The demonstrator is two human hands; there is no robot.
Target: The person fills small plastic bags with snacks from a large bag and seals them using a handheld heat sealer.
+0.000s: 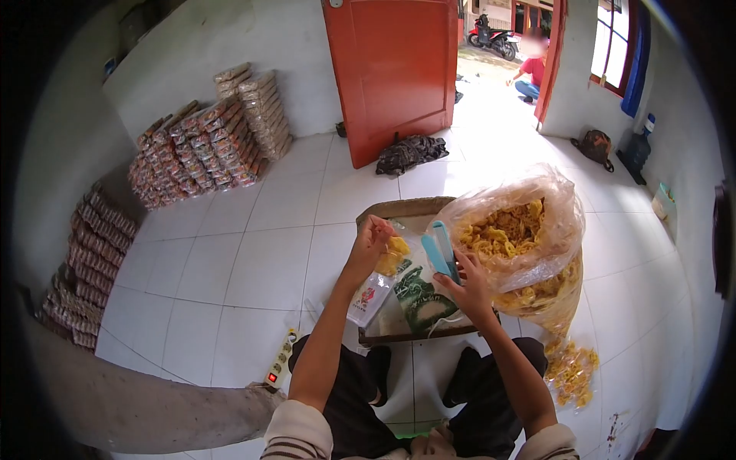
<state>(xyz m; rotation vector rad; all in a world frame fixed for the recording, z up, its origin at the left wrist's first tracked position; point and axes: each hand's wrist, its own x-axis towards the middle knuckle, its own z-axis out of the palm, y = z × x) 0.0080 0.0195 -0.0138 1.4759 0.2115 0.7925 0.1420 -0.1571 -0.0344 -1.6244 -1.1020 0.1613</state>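
My left hand (pixel 372 241) pinches the top of a small clear plastic bag (pixel 393 255) with yellow snack pieces inside. In my right hand (pixel 468 285) is a light-blue hair straightener (pixel 438 251), its two long arms spread slightly apart just right of the bag. Below both hands stands a shallow tray-like box (pixel 381 210). A white printed packet (pixel 372 298) and a green printed sheet or pack (pixel 418 297) lie on it. Close by my right hand, a large clear sack (pixel 563 264) full of yellow curly snacks leans at the box's right side.
Filled bags (pixel 571 372) lie on the floor by my right knee. A power strip (pixel 281 356) is at my left. Stacked packs (pixel 203 146) line the left wall. A dark cloth bundle (pixel 412 155) lies at the red door (pixel 399 77); a person (pixel 531 73) sits outside.
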